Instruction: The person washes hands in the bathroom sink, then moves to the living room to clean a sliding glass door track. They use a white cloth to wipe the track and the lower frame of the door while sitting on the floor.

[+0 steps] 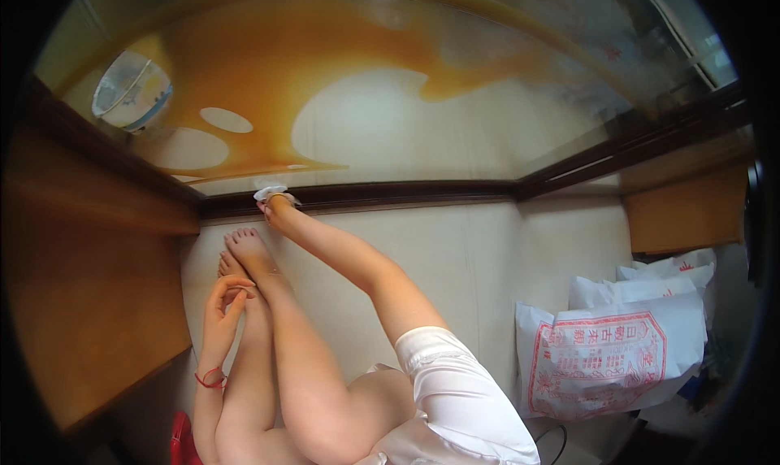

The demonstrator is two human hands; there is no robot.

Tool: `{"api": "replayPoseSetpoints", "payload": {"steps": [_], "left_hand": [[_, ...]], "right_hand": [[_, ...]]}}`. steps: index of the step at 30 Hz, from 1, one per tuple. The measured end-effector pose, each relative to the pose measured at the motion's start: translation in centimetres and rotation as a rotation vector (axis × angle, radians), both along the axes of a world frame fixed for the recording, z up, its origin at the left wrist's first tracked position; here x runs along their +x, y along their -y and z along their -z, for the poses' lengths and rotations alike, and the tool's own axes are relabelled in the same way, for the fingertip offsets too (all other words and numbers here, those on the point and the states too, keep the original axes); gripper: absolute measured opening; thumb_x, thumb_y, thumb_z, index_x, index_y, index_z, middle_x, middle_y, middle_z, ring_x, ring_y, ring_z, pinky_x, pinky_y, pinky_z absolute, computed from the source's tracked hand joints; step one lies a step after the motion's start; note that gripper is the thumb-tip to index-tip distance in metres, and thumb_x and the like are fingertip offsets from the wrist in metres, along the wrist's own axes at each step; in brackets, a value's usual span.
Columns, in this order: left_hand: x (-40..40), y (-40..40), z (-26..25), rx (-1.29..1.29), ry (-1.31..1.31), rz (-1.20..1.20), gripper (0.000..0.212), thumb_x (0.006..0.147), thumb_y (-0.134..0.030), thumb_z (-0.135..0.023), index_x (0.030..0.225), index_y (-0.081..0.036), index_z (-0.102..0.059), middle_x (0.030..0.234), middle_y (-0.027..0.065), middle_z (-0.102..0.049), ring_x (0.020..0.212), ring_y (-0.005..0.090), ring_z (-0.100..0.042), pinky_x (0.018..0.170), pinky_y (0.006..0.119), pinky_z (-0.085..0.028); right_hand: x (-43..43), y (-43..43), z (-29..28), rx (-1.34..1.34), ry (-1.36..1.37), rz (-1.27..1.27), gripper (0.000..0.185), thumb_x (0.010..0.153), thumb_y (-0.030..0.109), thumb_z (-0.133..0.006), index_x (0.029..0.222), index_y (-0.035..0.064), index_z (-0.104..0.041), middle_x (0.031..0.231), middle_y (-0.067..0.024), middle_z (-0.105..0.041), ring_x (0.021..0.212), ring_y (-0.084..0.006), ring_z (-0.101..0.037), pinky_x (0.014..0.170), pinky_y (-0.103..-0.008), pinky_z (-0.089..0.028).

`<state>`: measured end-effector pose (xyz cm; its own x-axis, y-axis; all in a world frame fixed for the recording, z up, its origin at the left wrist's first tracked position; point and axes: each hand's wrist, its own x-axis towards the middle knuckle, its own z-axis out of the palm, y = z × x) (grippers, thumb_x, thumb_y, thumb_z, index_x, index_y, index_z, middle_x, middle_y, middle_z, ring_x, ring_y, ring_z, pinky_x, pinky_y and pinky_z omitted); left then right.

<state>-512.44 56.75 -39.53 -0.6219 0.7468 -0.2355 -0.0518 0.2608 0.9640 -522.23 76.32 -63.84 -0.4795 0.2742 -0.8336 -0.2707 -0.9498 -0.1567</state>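
My right hand (277, 204) reaches forward and grips a white cloth or tissue (270, 193). The wad is pressed low on a glass panel (378, 129), right where it meets the dark brown frame rail (402, 193). An orange swirling pattern (244, 50) covers much of the glass. Nothing is in my left hand (228, 303); it lies by my shin with curved fingers, the thumb apart from them. A red cord bracelet (210, 378) circles that wrist. My bare feet (244, 245) are on the pale floor (402, 245), just short of the rail.
A wooden cabinet side (97, 276) stands close on my left. White bags with red print (603, 355) sit on the right, below a wooden panel (685, 212). Behind the glass is a patterned bucket (133, 90). A red object (181, 437) and a dark cable (559, 440) lie low in view.
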Motion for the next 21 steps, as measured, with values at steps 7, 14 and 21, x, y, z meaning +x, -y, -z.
{"api": "replayPoseSetpoints", "payload": {"steps": [7, 14, 21], "left_hand": [[-0.7, 1.2, -0.6, 0.022, -0.067, -0.062, 0.010, 0.083, 0.000, -0.046, 0.088, 0.001, -0.054, 0.095, 0.0055, -0.051, 0.081, 0.0119, -0.053, 0.077, 0.023, -0.040], [-0.4, 0.5, 0.1, 0.046, -0.062, -0.033, 0.010, 0.083, 0.000, -0.045, 0.090, 0.000, -0.053, 0.094, 0.0047, -0.051, 0.082, 0.0111, -0.052, 0.077, 0.023, -0.040], [0.7, -1.8, -0.4, 0.121, -0.011, -0.018, 0.017, 0.086, -0.001, -0.043, 0.102, -0.001, -0.047, 0.096, 0.0045, -0.050, 0.084, 0.0106, -0.050, 0.078, 0.022, -0.039]], "right_hand": [[-6.6, 8.9, 2.3, 0.010, -0.139, 0.133, 0.022, 0.073, -0.002, -0.057, 0.092, 0.0070, -0.050, 0.086, -0.0091, -0.055, 0.072, -0.0241, -0.058, 0.063, -0.0400, -0.052], [1.4, 0.9, 4.8, 0.149, -0.185, 0.026, 0.022, 0.085, 0.017, -0.046, 0.102, 0.0040, -0.047, 0.097, -0.0119, -0.055, 0.090, -0.0293, -0.056, 0.076, -0.0431, -0.048], [16.1, -14.9, 3.9, 0.167, -0.006, 0.329, 0.025, 0.082, 0.010, -0.031, 0.096, -0.0029, -0.047, 0.095, -0.0153, -0.055, 0.083, -0.0292, -0.057, 0.075, -0.0449, -0.049]]}}
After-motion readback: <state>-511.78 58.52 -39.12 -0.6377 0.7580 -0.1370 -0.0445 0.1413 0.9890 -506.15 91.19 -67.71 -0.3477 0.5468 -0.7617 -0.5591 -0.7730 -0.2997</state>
